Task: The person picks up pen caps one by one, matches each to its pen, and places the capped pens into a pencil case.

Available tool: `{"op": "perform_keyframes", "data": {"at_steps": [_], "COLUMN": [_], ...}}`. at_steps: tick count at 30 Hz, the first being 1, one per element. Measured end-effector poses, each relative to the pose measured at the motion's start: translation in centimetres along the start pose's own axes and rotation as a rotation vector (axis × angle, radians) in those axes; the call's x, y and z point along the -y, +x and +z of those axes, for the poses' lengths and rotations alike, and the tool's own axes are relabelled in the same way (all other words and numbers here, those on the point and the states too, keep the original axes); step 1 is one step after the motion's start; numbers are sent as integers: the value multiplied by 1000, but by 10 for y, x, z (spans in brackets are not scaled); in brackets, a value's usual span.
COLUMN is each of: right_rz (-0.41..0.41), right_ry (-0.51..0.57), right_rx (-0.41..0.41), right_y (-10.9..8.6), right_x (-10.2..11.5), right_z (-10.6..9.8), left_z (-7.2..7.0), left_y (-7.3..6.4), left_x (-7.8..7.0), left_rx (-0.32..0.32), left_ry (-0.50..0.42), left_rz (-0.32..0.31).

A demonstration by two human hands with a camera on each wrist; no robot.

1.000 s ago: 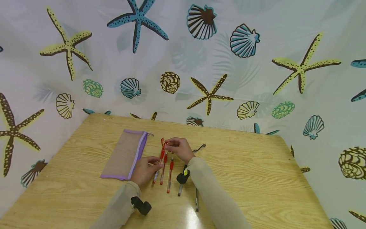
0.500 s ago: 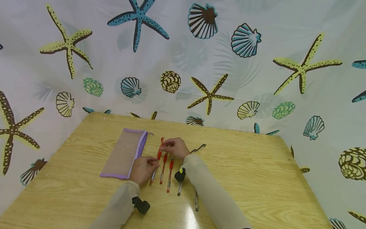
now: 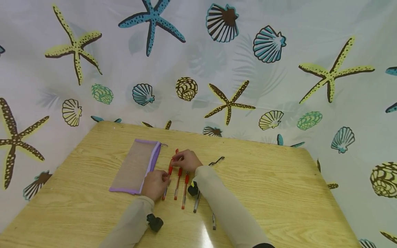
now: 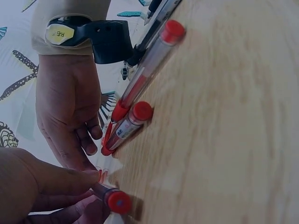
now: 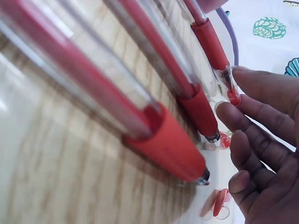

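In the head view, my left hand point(image 3: 155, 184) pinches the clear barrel of a red gel pen point(image 3: 170, 170) between thumb and fingers. The red end plug of this pen point(image 4: 119, 201) sticks out past the left fingertips in the left wrist view. My right hand point(image 3: 187, 161) is at the pen's far end, thumb and index finger pinching a clear pen cap with red on it point(image 5: 233, 95) at the metal tip. Two uncapped red pens, one nearer the left hand point(image 3: 178, 182) and a second one point(image 3: 185, 191), lie side by side to the right.
A mesh pencil pouch with purple trim point(image 3: 133, 168) lies left of the hands. Black pens, one point(image 3: 196, 202) and another point(image 3: 214, 222), lie partly beneath the right forearm. Black caps point(image 3: 217, 161) sit beyond it, and a red cap point(image 3: 176, 151) lies behind the right hand.
Both hands have shifted slightly left with the red pen, and the right hand has drawn closer to the left. The pens on the table stay where they were.
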State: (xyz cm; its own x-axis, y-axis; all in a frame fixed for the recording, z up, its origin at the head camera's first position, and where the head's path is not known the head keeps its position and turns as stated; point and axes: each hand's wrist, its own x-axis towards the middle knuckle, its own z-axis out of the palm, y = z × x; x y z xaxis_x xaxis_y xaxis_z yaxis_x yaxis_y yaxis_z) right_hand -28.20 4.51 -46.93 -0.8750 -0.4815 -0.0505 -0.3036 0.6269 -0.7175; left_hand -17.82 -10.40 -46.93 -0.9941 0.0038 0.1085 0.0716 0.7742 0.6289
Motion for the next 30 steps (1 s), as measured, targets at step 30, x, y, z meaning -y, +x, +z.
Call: {"op": "perform_keyframes", "data": {"at_steps": [30], "right_rz": [19], "right_ry": [-76], "right_rx": [44], "right_y": [3], "right_x": [7], "right_z": [1], "left_z": [0], "left_y": [3], "left_x": [4], "left_rx": [-9], "left_ry": [130], "left_rz": [-34]}}
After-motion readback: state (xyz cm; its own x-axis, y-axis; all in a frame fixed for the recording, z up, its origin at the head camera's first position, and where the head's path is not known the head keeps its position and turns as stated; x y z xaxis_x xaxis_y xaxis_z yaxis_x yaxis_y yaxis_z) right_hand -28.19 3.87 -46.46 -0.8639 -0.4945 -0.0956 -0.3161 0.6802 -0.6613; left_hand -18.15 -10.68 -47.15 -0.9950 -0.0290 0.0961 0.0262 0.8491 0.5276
